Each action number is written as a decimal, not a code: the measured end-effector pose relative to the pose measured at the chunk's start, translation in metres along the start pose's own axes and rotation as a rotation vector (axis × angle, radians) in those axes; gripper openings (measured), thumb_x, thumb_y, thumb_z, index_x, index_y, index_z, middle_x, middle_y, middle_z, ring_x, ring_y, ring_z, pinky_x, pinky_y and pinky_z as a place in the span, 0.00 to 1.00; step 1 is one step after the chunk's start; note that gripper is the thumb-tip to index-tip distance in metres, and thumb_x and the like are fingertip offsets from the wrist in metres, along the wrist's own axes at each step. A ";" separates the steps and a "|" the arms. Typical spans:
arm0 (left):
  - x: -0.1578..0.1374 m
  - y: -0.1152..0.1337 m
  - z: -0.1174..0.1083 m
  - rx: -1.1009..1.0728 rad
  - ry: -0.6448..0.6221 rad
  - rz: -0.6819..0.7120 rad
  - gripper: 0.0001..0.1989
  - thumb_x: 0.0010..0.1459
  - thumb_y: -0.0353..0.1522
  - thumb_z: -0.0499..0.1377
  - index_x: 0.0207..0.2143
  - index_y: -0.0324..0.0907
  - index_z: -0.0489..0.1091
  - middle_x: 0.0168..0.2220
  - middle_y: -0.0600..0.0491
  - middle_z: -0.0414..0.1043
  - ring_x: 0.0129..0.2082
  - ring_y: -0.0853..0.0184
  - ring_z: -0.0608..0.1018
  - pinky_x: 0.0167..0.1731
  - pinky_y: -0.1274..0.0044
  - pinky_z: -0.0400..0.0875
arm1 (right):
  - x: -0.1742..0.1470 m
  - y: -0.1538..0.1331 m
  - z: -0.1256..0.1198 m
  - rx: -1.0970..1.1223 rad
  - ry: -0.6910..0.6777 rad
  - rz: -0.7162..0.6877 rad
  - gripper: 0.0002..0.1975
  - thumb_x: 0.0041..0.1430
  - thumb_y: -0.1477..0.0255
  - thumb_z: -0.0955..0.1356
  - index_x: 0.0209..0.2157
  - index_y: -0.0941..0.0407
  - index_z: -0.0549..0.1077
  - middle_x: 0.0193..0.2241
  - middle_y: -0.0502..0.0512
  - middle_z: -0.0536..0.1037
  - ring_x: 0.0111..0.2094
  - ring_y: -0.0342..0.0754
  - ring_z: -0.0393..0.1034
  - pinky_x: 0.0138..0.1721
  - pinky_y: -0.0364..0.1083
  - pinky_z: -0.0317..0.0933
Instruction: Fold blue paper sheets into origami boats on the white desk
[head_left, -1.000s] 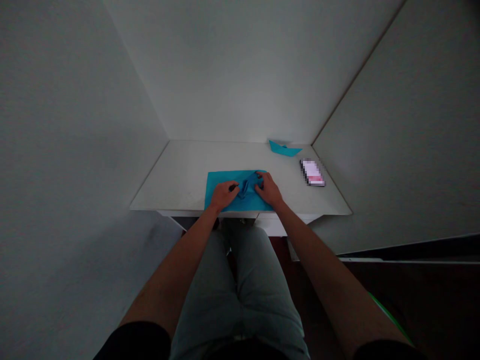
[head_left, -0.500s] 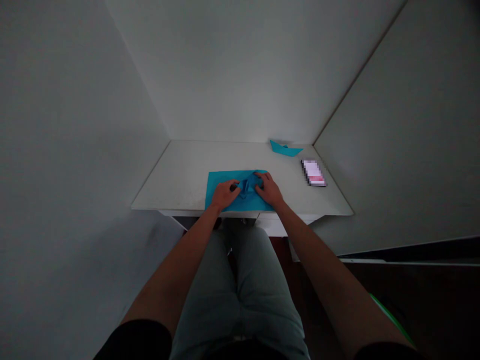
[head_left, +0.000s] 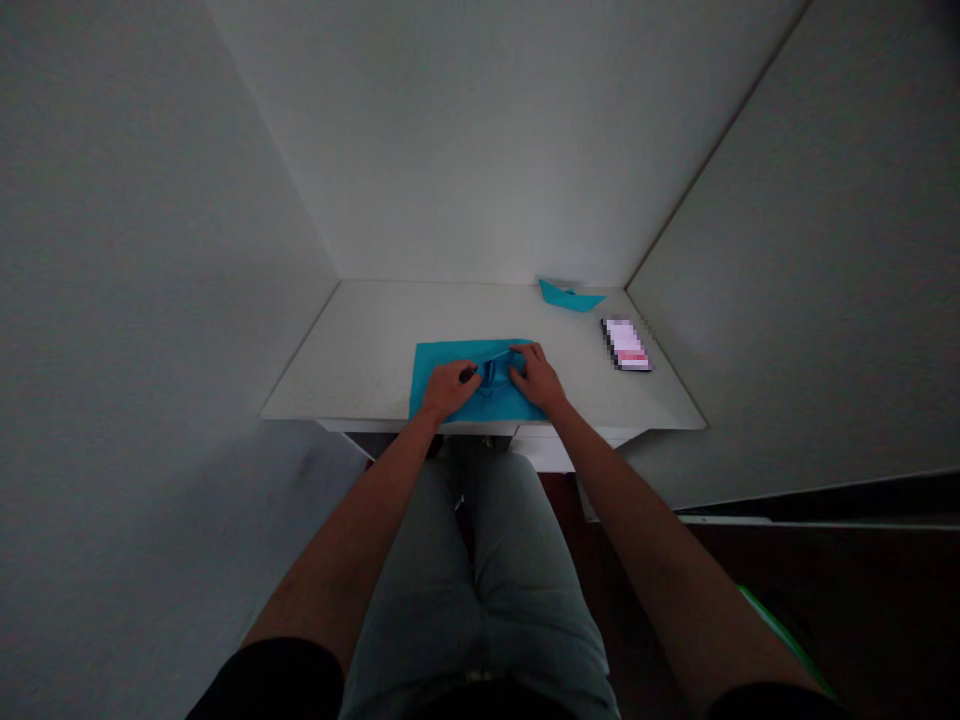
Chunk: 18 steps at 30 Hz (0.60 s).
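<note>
A folded piece of blue paper (head_left: 491,374) is held between my two hands, with dark creases showing in its middle. My left hand (head_left: 450,388) grips its left end, the thumb and fingers curled in. At the other end, my right hand (head_left: 538,376) has its thumb at the near side and its fingers over the far edge. Beneath both hands lies a flat blue sheet (head_left: 429,362) near the table's front edge. Part of the folded piece is covered by my fingers, and its exact shape is hard to make out.
On the white table (head_left: 352,350), a blue paper boat (head_left: 571,298) stands at the back right. A phone (head_left: 627,344) with a lit, blurred screen lies at the right. Walls (head_left: 480,150) border the table at the back and both sides.
The folded paper's upper edge has shifted slightly and now shows as a lighter line. Both hands stay in almost the same place.
</note>
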<state>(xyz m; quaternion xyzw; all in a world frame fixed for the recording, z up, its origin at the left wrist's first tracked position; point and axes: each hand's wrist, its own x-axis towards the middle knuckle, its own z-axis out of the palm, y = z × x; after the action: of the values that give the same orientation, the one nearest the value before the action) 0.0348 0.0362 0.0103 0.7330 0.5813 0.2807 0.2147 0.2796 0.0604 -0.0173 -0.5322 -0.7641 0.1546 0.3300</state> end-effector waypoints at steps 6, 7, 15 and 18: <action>0.000 -0.001 0.000 0.047 -0.008 0.033 0.10 0.69 0.35 0.61 0.40 0.46 0.84 0.43 0.50 0.85 0.45 0.58 0.83 0.54 0.68 0.76 | 0.002 0.003 0.001 -0.009 0.009 -0.018 0.10 0.74 0.63 0.68 0.49 0.53 0.78 0.52 0.61 0.77 0.35 0.51 0.75 0.46 0.54 0.74; 0.000 -0.001 0.000 0.055 -0.012 0.038 0.10 0.69 0.35 0.61 0.39 0.46 0.84 0.43 0.50 0.85 0.45 0.59 0.83 0.54 0.69 0.76 | 0.003 0.005 0.002 -0.007 0.003 -0.024 0.10 0.74 0.63 0.68 0.49 0.53 0.77 0.51 0.60 0.78 0.36 0.51 0.75 0.46 0.54 0.73; 0.001 -0.001 -0.002 0.061 -0.024 0.073 0.14 0.71 0.37 0.59 0.37 0.46 0.84 0.41 0.50 0.83 0.44 0.60 0.82 0.52 0.69 0.75 | 0.002 0.008 0.004 0.000 -0.009 0.018 0.15 0.72 0.64 0.69 0.56 0.53 0.74 0.50 0.59 0.80 0.37 0.51 0.75 0.46 0.53 0.72; 0.001 -0.002 -0.001 0.060 -0.022 0.090 0.15 0.71 0.38 0.59 0.36 0.45 0.84 0.39 0.50 0.82 0.42 0.60 0.82 0.50 0.70 0.74 | 0.001 0.004 0.002 -0.013 0.012 0.014 0.12 0.72 0.63 0.69 0.53 0.53 0.75 0.55 0.62 0.76 0.39 0.52 0.76 0.45 0.53 0.73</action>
<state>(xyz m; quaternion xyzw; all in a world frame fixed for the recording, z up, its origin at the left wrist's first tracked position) 0.0327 0.0378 0.0097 0.7676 0.5534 0.2646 0.1860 0.2811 0.0635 -0.0204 -0.5405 -0.7596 0.1487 0.3299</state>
